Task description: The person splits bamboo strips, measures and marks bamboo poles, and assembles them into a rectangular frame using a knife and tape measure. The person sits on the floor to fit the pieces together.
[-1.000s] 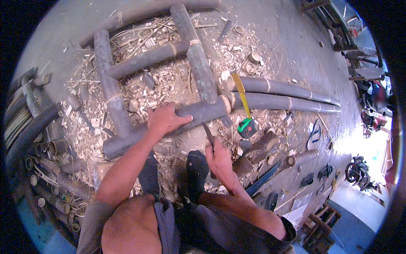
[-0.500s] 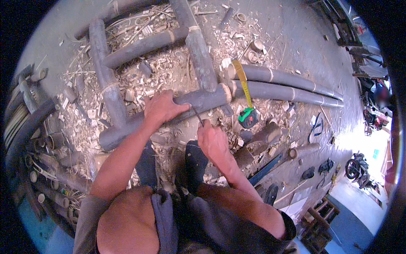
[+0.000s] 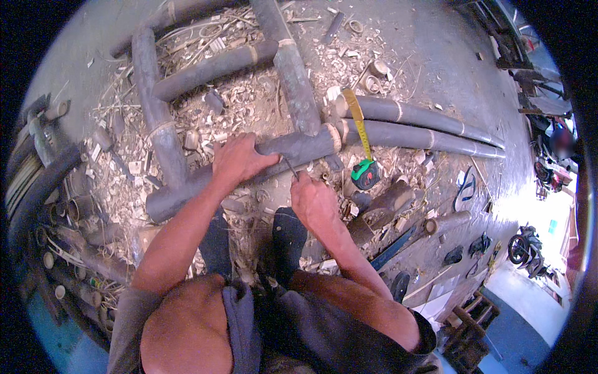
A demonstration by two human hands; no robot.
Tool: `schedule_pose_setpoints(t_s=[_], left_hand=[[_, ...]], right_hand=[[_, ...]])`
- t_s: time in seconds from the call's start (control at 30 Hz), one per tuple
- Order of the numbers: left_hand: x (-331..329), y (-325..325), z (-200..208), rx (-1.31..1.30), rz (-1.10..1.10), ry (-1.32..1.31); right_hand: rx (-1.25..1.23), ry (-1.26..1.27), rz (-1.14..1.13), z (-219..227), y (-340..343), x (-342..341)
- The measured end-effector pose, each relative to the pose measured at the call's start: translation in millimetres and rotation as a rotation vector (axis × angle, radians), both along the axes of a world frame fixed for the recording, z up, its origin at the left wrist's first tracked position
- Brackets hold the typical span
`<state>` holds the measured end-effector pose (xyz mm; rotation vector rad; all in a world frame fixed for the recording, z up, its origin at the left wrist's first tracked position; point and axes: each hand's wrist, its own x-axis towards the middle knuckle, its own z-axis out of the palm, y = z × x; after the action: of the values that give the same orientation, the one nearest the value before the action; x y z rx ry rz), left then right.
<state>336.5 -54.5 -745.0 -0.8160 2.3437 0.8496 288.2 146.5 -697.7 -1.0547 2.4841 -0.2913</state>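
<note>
A dark bamboo pole [image 3: 299,146] lies across in front of me, the nearest piece of a ladder-like bamboo frame [image 3: 218,68]. My left hand [image 3: 238,159] grips this pole from above, fingers over its far side and thumb stretched to the right along it. In my right hand [image 3: 314,198], closed around its handle, is a thin, dark, pointed metal tool [image 3: 289,166]. The tool's tip meets the pole's near side close to my left thumb. My right fingers hide most of the handle, so its exact kind cannot be told.
A green and black tape measure [image 3: 366,174] lies right of the pole, its yellow blade reaching over two long bamboo poles [image 3: 430,137]. Wood chips [image 3: 212,128] litter the floor. A handsaw [image 3: 392,246] and a flip-flop [image 3: 465,190] lie right; bamboo offcuts [image 3: 81,290] pile up left.
My right hand has shifted slightly forward along the tool, toward the pole. The left hand keeps its place on the pole.
</note>
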Motion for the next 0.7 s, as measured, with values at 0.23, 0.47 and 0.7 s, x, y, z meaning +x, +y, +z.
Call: schedule_pose_setpoints(t_s=[0.23,0.47,0.7], left_hand=[[3,0,9,-0.034,-0.009,0.056],[4,-2,8,0.009,0.008,0.044],[4,2,8,-0.023,0.021,0.05]], right_hand=[[0.216,-0.005,0.151,10,16,-6],[-0.111,0.06,0.138,14,9,-31],[0.005,0.188,0.309,4,5,-37]])
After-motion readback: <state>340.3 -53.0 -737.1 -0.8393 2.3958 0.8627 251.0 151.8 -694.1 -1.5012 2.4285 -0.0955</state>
